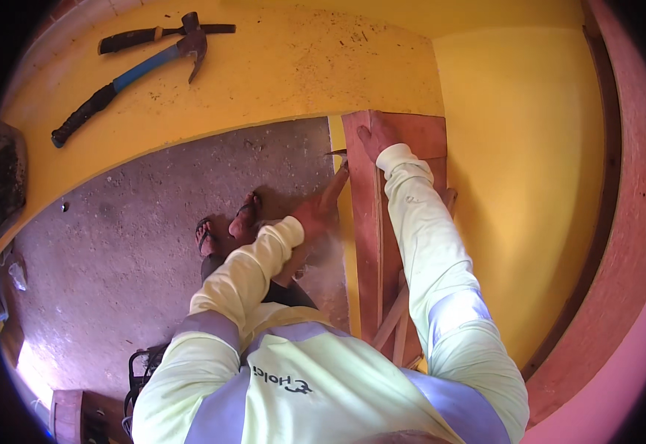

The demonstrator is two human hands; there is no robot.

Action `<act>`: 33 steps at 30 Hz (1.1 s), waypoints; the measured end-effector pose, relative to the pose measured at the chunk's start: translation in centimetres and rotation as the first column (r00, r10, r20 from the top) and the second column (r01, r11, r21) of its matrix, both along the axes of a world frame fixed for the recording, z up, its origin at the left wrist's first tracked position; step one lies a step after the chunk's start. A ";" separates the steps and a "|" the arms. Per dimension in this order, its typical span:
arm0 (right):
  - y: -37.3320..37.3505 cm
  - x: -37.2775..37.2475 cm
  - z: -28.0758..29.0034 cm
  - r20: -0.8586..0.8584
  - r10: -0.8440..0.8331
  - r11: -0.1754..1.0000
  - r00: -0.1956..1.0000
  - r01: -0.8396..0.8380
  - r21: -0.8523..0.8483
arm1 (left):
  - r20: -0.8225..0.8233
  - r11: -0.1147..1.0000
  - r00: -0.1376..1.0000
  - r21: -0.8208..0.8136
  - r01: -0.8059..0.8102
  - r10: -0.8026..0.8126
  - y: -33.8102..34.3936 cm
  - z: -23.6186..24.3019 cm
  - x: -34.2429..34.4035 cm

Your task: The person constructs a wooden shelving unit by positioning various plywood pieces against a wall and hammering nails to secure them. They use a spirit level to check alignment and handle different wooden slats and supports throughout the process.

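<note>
A reddish-brown wooden piece (367,200), with two long faces meeting at an edge, stands upright in front of me against a yellow surface. My right hand (382,139) lies over its far end, the thumb spread on the left face and the fingers closed over the top. Left of the wood, my left hand (314,216) is closed on what looks like a small hammer (339,154). Its dark pointed head is next to the wood's left edge, close to a pale yellow strip (346,244). My arm partly hides the grip.
On the yellow ledge (263,74) lie a blue-handled claw hammer (145,70) and a black-handled chisel (130,40). Two sandalled feet (243,216) stand on the grey floor (115,237). Wooden braces (393,322) cross beside my right arm. A dark container (8,174) sits far left.
</note>
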State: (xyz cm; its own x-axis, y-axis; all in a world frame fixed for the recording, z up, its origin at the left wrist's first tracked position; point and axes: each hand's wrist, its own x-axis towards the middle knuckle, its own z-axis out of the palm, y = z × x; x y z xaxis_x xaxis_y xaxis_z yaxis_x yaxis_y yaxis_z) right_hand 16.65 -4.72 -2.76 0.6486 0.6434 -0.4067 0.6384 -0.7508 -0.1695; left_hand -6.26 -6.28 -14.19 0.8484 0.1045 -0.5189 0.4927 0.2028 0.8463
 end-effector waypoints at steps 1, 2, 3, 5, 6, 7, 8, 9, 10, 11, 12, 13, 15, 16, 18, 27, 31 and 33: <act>-0.1 0.2 -0.1 -0.002 -0.005 1.000 1.000 0.005 0.003 | 0.080 1.000 0.997 0.001 0.002 -0.002 0.9 0.2 -0.6; -0.1 0.2 -0.1 -0.015 0.005 1.000 1.000 -0.005 0.025 | 0.160 1.000 0.987 0.000 -0.002 0.002 1.5 -0.2 -1.4; -0.1 0.2 -0.2 -0.028 0.014 0.999 1.000 -0.013 0.047 | 0.159 1.000 0.987 0.002 -0.001 0.001 1.6 -1.3 -2.3; -0.2 0.6 -0.4 -0.020 0.017 0.999 1.000 -0.016 0.033 | 0.038 1.000 0.999 -0.014 0.006 -0.006 0.6 -4.8 -3.5; -0.5 0.7 -0.7 -0.024 0.014 1.000 1.000 -0.013 0.017 | 0.039 1.000 0.999 -0.017 0.008 -0.007 0.1 -6.0 -4.0; -0.4 0.7 -0.6 -0.022 0.016 1.000 1.000 -0.016 0.015 | -0.066 0.997 0.997 0.056 0.046 -0.042 -0.4 -7.3 -4.3; -0.1 0.5 -0.3 -0.020 0.034 0.999 0.999 -0.034 0.021 | -0.172 0.988 0.983 0.125 0.086 -0.064 -0.9 -8.7 -4.4; 0.5 0.1 0.2 -0.018 0.062 0.998 0.998 -0.061 0.026 | -0.169 0.990 0.984 0.123 0.069 -0.048 -1.7 -10.9 -4.2; 0.4 -0.1 0.1 -0.018 0.068 0.997 0.998 -0.068 0.022 | -0.142 0.987 0.989 0.151 0.063 -0.041 -1.8 -11.4 -3.6; 0.0 0.1 -0.1 0.006 0.084 0.996 0.996 -0.084 0.025 | -0.068 0.984 0.997 0.176 0.039 -0.027 -1.3 -10.2 -2.3; -0.3 0.4 -0.4 0.028 0.096 0.995 0.995 -0.097 0.028 | 0.038 0.983 0.999 0.183 -0.020 0.013 -0.8 -8.0 -1.0; -0.4 0.9 -0.6 0.026 0.088 0.996 0.996 -0.089 0.026 | 0.145 0.984 0.987 0.155 -0.093 0.071 -0.1 -4.7 0.5; -0.3 0.4 -0.5 -0.039 -0.002 1.000 0.999 0.002 -0.009 | 0.212 0.983 0.972 0.136 -0.127 0.096 1.3 -2.5 0.3; -0.9 0.3 -0.6 -0.044 -0.001 1.000 0.999 0.000 -0.012 | 0.191 0.988 0.980 0.131 -0.087 0.061 1.4 -3.0 -0.5; -0.6 1.2 -1.1 0.075 0.200 0.975 0.977 -0.206 0.085 | 0.384 0.956 0.917 0.216 -0.201 0.106 2.0 -7.2 -1.7; -0.4 0.6 -0.3 0.045 0.079 0.997 0.996 -0.079 -0.005 | -0.161 0.876 0.973 -0.429 -0.220 0.165 -1.4 -10.3 -2.5; -0.6 0.2 0.8 -0.085 0.034 0.998 0.996 -0.039 -0.057 | 0.209 0.954 0.976 -0.298 0.003 0.063 0.9 -1.8 -1.1; 0.5 0.4 0.2 0.030 0.165 0.983 0.986 -0.167 0.072 | 0.591 0.943 0.800 0.197 -0.269 0.105 0.0 -9.8 -2.1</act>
State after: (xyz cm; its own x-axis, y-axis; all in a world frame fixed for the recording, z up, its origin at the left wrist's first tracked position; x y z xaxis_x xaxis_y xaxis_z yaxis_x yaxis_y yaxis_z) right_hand 17.00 -4.23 -2.53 0.5389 0.7708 -0.3397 0.7579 -0.6197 -0.2037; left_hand -8.37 -6.29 -23.96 0.9290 0.3515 0.1160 -0.1146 -0.0247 0.9931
